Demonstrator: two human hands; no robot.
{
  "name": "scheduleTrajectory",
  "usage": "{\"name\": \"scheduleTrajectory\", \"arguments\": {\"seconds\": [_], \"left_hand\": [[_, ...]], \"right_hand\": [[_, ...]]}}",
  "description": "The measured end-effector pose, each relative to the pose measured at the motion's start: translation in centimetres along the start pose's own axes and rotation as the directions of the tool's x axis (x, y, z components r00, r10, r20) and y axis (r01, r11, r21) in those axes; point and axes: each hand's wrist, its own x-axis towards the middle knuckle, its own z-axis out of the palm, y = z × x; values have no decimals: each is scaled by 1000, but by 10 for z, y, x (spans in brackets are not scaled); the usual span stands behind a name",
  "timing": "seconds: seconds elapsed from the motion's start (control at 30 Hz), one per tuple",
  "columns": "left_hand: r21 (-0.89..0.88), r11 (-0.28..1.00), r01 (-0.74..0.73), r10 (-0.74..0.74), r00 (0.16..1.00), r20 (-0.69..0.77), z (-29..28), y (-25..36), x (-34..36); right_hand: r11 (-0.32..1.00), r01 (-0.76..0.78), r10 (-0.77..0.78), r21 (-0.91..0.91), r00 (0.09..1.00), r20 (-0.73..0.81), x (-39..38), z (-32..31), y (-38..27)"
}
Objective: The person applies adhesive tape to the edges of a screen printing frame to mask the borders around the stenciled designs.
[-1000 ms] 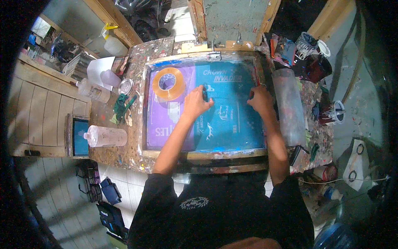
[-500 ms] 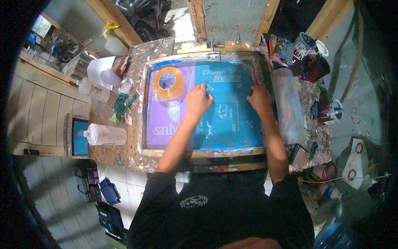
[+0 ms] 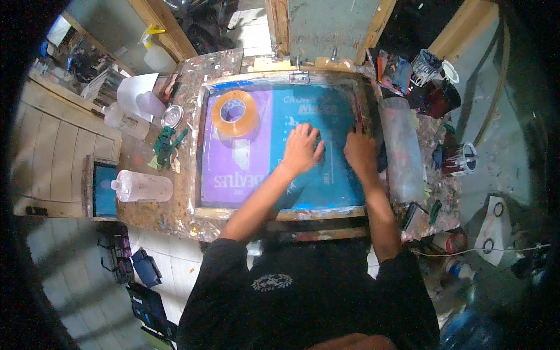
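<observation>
A wooden-framed printing screen (image 3: 211, 211) lies on the worktable, its mesh purple at left and teal at right with pale stencil designs. My left hand (image 3: 302, 150) is over the middle of the teal part, fingers spread and holding nothing. Beside the screen's right inner edge is my right hand (image 3: 361, 153), its fingers stretched forward along that edge; their tips are partly blurred. A wide roll of clear amber tape (image 3: 244, 129) rests on the purple mesh, left of my left hand. Metal hinge clamps (image 3: 299, 76) are at the frame's far side.
Left of the screen, the worktable (image 3: 140, 217) holds a pinkish plastic bottle (image 3: 146, 186), green scraps (image 3: 163, 146) and a round lid (image 3: 172, 116). A translucent cylinder (image 3: 403, 154) lies along the right side. Stained paint containers (image 3: 461, 159) stand beyond it.
My left hand has moved right and slightly nearer, away from the tape roll. My right hand has shifted slightly nearer along the edge, its fingers straighter. The whole view has shifted a little.
</observation>
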Motion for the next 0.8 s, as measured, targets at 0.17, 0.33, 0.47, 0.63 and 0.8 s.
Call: {"name": "scheduleTrajectory", "arguments": {"seconds": [0.17, 0.33, 0.47, 0.63, 0.8], "left_hand": [[156, 978, 137, -111, 980, -162, -14, -25, 2], [160, 963, 218, -200, 972, -122, -22, -29, 0], [110, 967, 228, -210, 966, -152, -21, -34, -2], [108, 973, 202, -175, 959, -221, -22, -41, 0], [105, 975, 198, -183, 974, -134, -22, -31, 4]], "right_hand": [[999, -29, 28, -19, 999, -41, -5, 5, 0], [978, -154, 128, 141, 976, 179, 2, 10, 12], [986, -97, 79, 135, 988, 131, 3, 11, 21], [986, -146, 129, 84, 974, 189, 18, -11, 6], [989, -146, 144, 1, 973, 180, 26, -13, 2]]}}
